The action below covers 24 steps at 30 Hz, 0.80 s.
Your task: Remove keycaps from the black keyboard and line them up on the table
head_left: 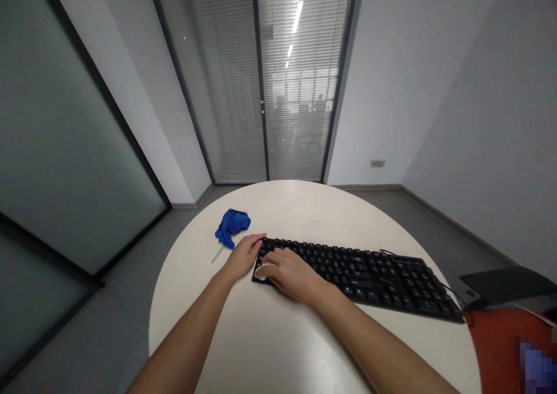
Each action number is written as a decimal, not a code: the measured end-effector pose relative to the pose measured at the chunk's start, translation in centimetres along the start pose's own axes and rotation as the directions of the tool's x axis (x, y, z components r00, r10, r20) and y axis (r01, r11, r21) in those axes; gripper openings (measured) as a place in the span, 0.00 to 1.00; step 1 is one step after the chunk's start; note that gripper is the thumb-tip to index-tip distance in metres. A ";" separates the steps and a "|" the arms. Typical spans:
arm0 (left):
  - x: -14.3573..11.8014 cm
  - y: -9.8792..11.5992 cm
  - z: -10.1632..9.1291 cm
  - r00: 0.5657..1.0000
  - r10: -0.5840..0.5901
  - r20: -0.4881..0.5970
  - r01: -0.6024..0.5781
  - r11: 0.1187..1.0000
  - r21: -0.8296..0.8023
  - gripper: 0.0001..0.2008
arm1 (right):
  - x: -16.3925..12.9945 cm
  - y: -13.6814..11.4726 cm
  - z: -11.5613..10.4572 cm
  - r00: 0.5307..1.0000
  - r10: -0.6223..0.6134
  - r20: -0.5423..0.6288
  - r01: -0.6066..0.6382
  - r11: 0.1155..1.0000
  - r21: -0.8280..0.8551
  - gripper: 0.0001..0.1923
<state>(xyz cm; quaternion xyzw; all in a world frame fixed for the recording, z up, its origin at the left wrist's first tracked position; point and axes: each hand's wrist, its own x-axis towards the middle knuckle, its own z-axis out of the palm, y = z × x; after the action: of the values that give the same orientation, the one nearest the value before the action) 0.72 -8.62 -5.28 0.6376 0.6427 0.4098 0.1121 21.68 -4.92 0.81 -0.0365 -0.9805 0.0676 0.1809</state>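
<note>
A black keyboard [365, 272] lies across the round white table [278, 336], its cable at the right end. My left hand [244, 255] rests on the keyboard's left edge, fingers curled against it. My right hand [288, 273] lies over the left keys and presses a small white wipe [262, 270] onto them. A crumpled blue cloth [232, 224] lies on the table just beyond my left hand, with a thin stick [217, 255] next to it.
A dark chair back [505, 284] and an orange-red seat [509, 342] stand at the table's right. Glass doors with blinds [261, 80] face me beyond the table. Grey floor surrounds the table, with a frosted glass wall on the left.
</note>
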 end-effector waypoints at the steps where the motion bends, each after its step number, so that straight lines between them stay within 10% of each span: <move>1: 0.0 0.0 0.0 1.000 0.001 0.001 -0.001 1.000 0.001 0.17 | 0.0 -0.1 0.1 1.000 0.005 -0.002 -0.005 1.000 -0.003 0.14; 11: -0.1 0.1 -0.1 1.000 -0.019 0.000 0.019 1.000 -0.011 0.17 | -0.6 1.3 -2.2 0.997 -0.014 0.082 -0.005 0.973 0.229 0.19; 18: -0.1 0.0 0.0 1.000 -0.013 0.000 0.013 1.000 -0.015 0.17 | -1.2 3.1 -1.6 0.948 0.301 -0.107 -0.286 0.949 0.136 0.15; 24: -0.1 -0.1 0.0 1.000 -0.004 0.002 0.004 1.000 -0.008 0.17 | -0.9 2.7 -0.6 0.973 0.216 -0.087 -0.204 0.971 0.128 0.14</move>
<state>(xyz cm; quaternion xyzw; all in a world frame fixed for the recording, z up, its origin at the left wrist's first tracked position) 0.67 -8.68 -5.35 0.6363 0.6421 0.4114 0.1162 22.88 -2.27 0.69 -0.1326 -0.9551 0.1425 0.2236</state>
